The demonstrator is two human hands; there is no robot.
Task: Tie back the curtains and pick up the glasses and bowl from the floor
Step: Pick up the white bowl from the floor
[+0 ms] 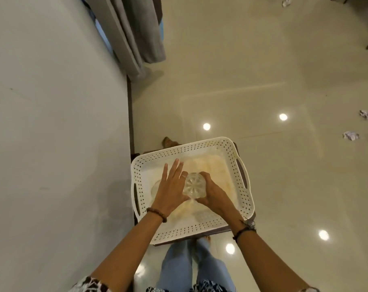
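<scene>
Low in the frame's centre, over a white perforated plastic basket (245, 192), the right hand (213, 191) curls round a clear cut-pattern glass (194, 187) while the left hand (171, 189) lies flat, fingers spread, touching it.

The white perforated basket (240, 171) is walled all round — entry only from above. At nine o'clock the wall (52, 133) blocks passage; curtains (134, 32) hang at eleven. Bare floor (263, 81) from twelve to three, crumpled paper (351, 135) scattered well apart.
</scene>
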